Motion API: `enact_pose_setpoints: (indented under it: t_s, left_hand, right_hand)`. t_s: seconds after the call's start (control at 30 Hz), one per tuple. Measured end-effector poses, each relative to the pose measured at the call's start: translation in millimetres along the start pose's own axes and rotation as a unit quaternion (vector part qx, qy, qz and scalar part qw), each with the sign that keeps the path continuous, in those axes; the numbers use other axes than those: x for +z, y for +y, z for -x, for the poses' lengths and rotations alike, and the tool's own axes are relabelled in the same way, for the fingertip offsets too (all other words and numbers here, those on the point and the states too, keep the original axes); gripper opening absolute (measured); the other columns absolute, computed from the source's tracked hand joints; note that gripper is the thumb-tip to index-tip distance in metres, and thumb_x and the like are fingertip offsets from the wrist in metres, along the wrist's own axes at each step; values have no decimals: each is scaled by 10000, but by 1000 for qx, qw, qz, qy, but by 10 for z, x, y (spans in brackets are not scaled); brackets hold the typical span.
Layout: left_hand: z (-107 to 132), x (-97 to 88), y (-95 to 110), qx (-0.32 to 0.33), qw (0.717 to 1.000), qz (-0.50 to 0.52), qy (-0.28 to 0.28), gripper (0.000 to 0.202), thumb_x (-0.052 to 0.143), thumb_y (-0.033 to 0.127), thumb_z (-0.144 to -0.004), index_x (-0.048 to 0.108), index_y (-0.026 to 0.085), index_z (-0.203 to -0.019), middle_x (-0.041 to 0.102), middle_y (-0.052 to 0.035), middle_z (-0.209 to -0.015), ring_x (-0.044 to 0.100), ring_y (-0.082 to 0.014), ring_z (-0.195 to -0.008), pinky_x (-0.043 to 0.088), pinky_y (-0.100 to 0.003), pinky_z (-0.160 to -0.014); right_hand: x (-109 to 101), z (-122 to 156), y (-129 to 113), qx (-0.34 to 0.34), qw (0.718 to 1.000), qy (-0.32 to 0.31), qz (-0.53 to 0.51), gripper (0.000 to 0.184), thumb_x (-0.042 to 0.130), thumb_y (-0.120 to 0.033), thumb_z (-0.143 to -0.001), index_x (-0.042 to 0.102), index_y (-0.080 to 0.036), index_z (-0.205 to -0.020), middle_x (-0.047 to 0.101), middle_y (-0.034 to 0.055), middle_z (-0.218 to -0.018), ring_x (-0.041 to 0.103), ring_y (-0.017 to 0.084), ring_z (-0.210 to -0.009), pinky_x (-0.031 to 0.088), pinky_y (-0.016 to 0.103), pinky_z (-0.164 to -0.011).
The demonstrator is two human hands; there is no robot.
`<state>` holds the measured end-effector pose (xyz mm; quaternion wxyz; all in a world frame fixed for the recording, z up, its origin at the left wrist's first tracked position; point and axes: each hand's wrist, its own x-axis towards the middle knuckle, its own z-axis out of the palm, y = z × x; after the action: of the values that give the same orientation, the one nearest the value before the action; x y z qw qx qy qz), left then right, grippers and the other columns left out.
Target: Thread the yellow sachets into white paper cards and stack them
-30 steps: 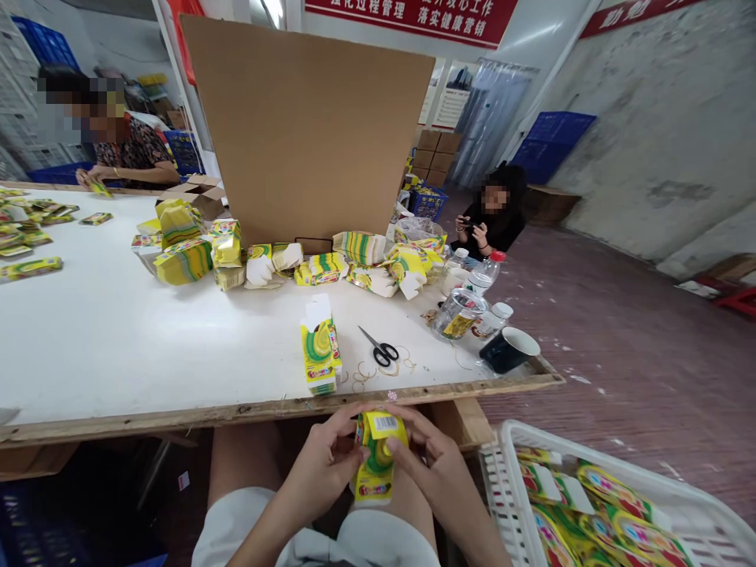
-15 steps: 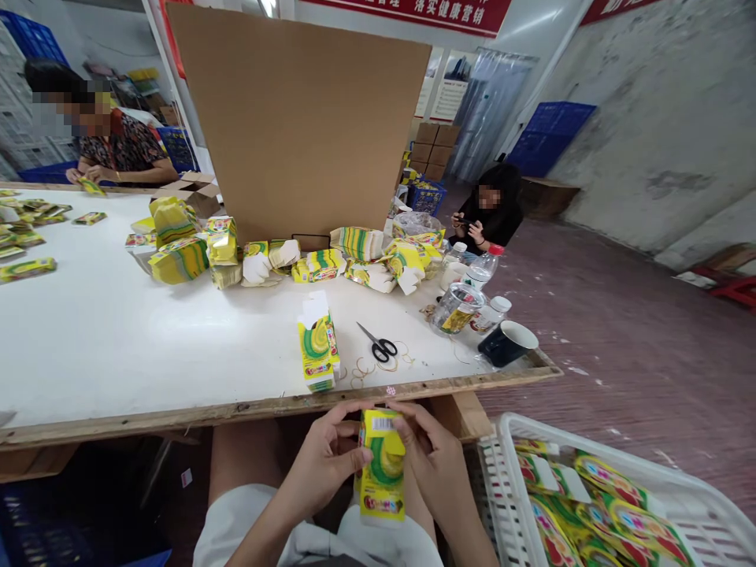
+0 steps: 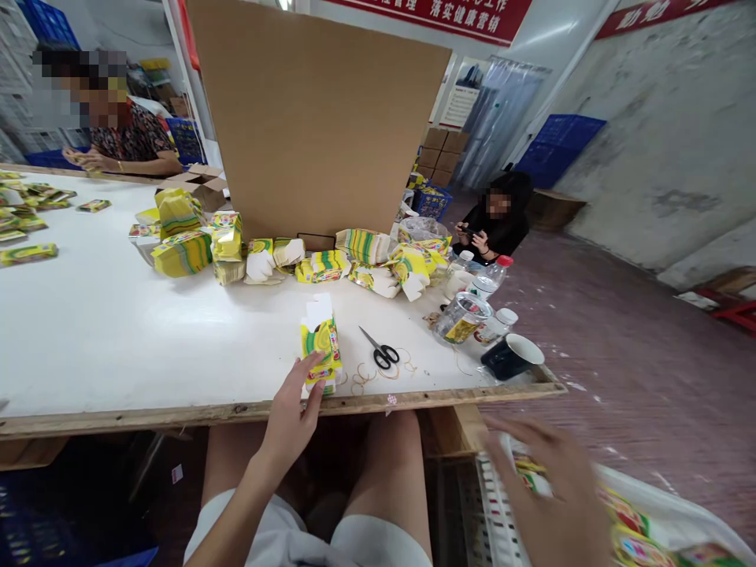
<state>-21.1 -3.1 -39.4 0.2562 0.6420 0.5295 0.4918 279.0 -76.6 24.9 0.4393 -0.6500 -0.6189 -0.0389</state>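
My left hand (image 3: 295, 405) reaches to the table's front edge, its fingertips on a stack of flat yellow-and-green cartons (image 3: 320, 340) with white flaps. Thumb and fingers are apart. My right hand (image 3: 546, 480), smeared by motion, is over the white plastic basket (image 3: 499, 512) at lower right. Whether its fingers hold anything cannot be made out. Filled-looking yellow cartons (image 3: 638, 547) lie in that basket, partly hidden by the hand. Just right of the stack are black-handled scissors (image 3: 383, 353) and loose rubber bands (image 3: 361, 379).
Bundles of flat cartons (image 3: 183, 252) line the table before a tall cardboard sheet (image 3: 319, 118). Bottles, a clear jar (image 3: 464, 319) and a dark mug (image 3: 511, 358) crowd the right corner. One person (image 3: 133, 142) handles a carton at far left; another (image 3: 502, 216) holds a phone.
The carton held between both hands over my lap is no longer there. My left hand has moved up to the carton stack, and my right hand has swung right over the basket.
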Motion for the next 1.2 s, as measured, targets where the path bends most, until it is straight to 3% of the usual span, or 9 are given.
enact_pose_setpoints:
  t_s: [0.17,0.3,0.47,0.63,0.77,0.93,1.03,1.13,1.2]
  left_hand:
    - [-10,75,-194,22,1000,-12,-18,388,457,251,-951,523,220,-1332,614,-115,-1363,516,-261,-1324,355,-492,-1144]
    - [10,95,-260,40,999,-10,-15,404,473,204,-931,526,223,-1332,636,-107,-1341,528,-256,-1315,339,-493,-1157]
    - [-5,95,-274,43,999,-22,-6,388,468,183,-922,537,234,-1300,658,-94,-1309,576,-239,-1264,304,-516,-1174]
    - [-35,65,-277,39,998,-42,-11,349,480,189,-918,550,241,-1255,679,-79,-1270,622,-233,-1197,250,-544,-1190]
    - [-50,55,-279,25,998,-51,-13,328,487,213,-923,549,228,-1245,683,-92,-1257,595,-255,-1236,311,-528,-1167]
    - [-8,86,-259,59,994,-88,-4,359,482,194,-934,507,211,-1291,668,-100,-1282,610,-236,-1217,299,-518,-1180]
    - [69,141,-209,91,988,-121,-17,418,472,186,-944,444,200,-1361,633,-111,-1338,575,-232,-1265,284,-532,-1187]
    - [154,216,-148,108,984,-140,-30,470,450,135,-937,393,194,-1400,607,-115,-1372,527,-230,-1317,253,-550,-1196]
    - [194,252,-112,111,983,-140,-33,496,436,96,-925,381,201,-1406,605,-110,-1375,533,-226,-1312,201,-568,-1208]
  right_hand:
    - [1394,-78,-669,-85,979,-155,-101,111,628,-247,-881,725,-277,-926,632,67,-971,577,263,-945,466,400,-829]
    - [1830,-208,-789,-119,971,-187,-93,101,648,-160,-856,699,-245,-875,617,48,-918,553,248,-892,461,387,-810]
    - [1850,-183,-742,-144,964,-211,-76,228,533,-39,-862,623,-223,-763,604,44,-844,508,241,-843,430,378,-784]
    - [1660,353,-536,-153,954,-250,-65,333,456,85,-754,562,-221,-676,586,39,-772,498,229,-767,413,349,-688]
    - [1582,595,-402,-129,955,-259,-59,331,461,84,-762,553,-220,-666,587,34,-747,507,226,-747,406,340,-660]
    - [1747,393,-487,-84,967,-228,-80,265,478,-31,-874,583,-225,-728,623,40,-802,547,237,-817,444,355,-732]
    - [1820,234,-566,-32,980,-172,-94,174,453,-196,-965,625,-210,-938,659,74,-941,571,252,-919,464,390,-820]
    - [1840,133,-653,12,983,-135,-120,290,451,-330,-978,608,-190,-1178,654,120,-1144,549,276,-1082,439,435,-936]
    - [1838,97,-716,49,975,-135,-169,324,518,-366,-932,642,-206,-1185,666,114,-1164,536,296,-1117,398,470,-995]
